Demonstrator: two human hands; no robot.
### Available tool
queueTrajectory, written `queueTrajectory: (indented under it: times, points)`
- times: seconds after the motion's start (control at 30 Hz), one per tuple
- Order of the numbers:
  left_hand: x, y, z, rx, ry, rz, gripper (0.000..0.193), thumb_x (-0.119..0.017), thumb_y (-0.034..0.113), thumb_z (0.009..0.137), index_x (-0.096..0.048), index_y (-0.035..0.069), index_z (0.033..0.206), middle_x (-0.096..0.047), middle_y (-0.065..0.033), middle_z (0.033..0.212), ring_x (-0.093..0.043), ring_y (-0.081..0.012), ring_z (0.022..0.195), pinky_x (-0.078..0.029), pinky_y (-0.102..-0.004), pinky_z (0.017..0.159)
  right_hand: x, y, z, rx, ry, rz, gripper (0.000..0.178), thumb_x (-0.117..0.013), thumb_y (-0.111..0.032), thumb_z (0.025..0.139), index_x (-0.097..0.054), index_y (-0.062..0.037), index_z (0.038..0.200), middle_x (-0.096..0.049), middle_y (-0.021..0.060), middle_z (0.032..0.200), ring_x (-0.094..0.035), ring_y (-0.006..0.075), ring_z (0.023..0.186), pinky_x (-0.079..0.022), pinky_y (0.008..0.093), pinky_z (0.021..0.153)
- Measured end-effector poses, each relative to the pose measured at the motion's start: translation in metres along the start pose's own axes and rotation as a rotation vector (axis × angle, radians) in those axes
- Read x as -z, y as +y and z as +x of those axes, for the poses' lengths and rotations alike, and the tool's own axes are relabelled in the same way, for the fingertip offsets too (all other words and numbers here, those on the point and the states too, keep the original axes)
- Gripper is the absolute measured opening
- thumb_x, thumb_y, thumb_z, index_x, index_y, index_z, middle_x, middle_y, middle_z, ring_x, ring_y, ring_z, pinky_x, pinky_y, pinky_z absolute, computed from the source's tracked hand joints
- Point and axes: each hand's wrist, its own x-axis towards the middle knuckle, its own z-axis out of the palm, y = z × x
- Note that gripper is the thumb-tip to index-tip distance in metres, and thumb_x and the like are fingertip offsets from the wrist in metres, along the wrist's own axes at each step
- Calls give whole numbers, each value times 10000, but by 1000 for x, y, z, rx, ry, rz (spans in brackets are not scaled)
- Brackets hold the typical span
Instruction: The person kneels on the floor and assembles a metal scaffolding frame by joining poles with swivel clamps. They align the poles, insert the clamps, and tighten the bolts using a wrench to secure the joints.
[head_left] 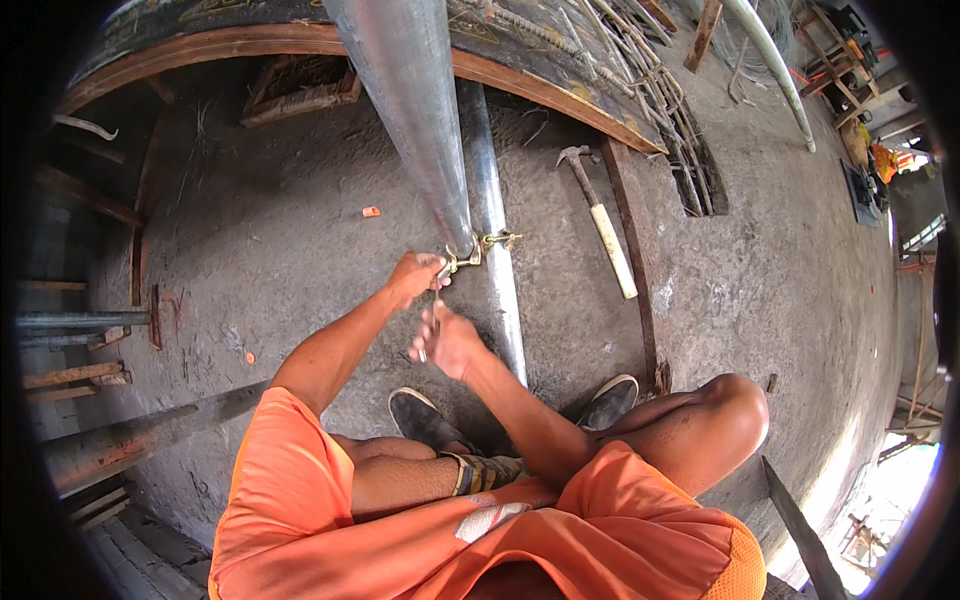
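A brass-coloured scaffold clamp (463, 262) sits around the foot of a thick upright metal pipe (415, 110). Its other half (500, 240) is on a thinner metal pipe (506, 310) just to the right. My left hand (415, 278) is closed at the clamp's left end, fingers around the bolt side. Just below it, my right hand (452, 342) grips a slim metal tool, seemingly a wrench (437, 296), whose upper end reaches my left fingers. The tool's lower tip pokes out under my right hand; its head is hidden.
A claw hammer (606, 235) with a pale handle lies to the right, beside a wooden strip (632, 250). A wood-edged panel (560, 85) crosses the far side. Rebar (690, 140) lies by a floor opening. Pipes (150, 435) and timber stand at left.
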Motion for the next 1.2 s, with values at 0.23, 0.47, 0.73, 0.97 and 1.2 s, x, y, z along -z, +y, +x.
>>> queueTrajectory:
  times: [0.23, 0.47, 0.73, 0.97, 1.2]
  points:
    - [-32, 19, 12, -809, 283, -872, 214, -557, 169, 1029, -594, 37, 1193, -642, -82, 1288, -571, -194, 1225, -489, -408, 1034, -95, -65, 54, 240, -340, 629, 356, -429, -371, 1088, -542, -76, 1250, -638, 99, 1226, -594, 273, 1154, -498, 442, 1011]
    - [-24, 54, 0, -386, -21, -937, 393, -502, 404, 1000, -543, 134, 1283, -621, -45, 1294, -572, -185, 1032, -497, -409, 877, -113, -87, 98, 330, 53, 97, 389, -452, -369, 1061, -548, -95, 1320, -629, 128, 1309, -546, 317, 1251, -441, 503, 1060]
    - [-13, 23, -13, 33, -302, -742, 600, -440, 672, 966, -485, 246, 1386, -597, -4, 1301, -574, -175, 811, -506, -411, 698, -85, -60, 111, 746, 539, -765, 429, -463, -371, 1047, -549, -94, 1364, -627, 146, 1340, -501, 355, 1311, -374, 530, 1114]
    - [-10, 14, -30, -149, -11, -531, 525, -388, 571, 1039, -498, 157, 1341, -600, -2, 1187, -569, -150, 819, -487, -376, 673, -69, -48, 126, 1000, 845, -1517, 456, -464, -374, 1044, -545, -81, 1384, -631, 154, 1335, -468, 381, 1337, -316, 531, 1159]
    - [61, 36, -118, -169, 114, 414, 443, -490, 389, 1044, -627, 8, 864, -663, -77, 763, -615, -185, 615, -507, -343, 553, -63, -51, 68, 1063, -124, -1798, 529, -428, -478, 1053, -601, -53, 1316, -587, 222, 1367, -423, 403, 1378, -274, 556, 1171]
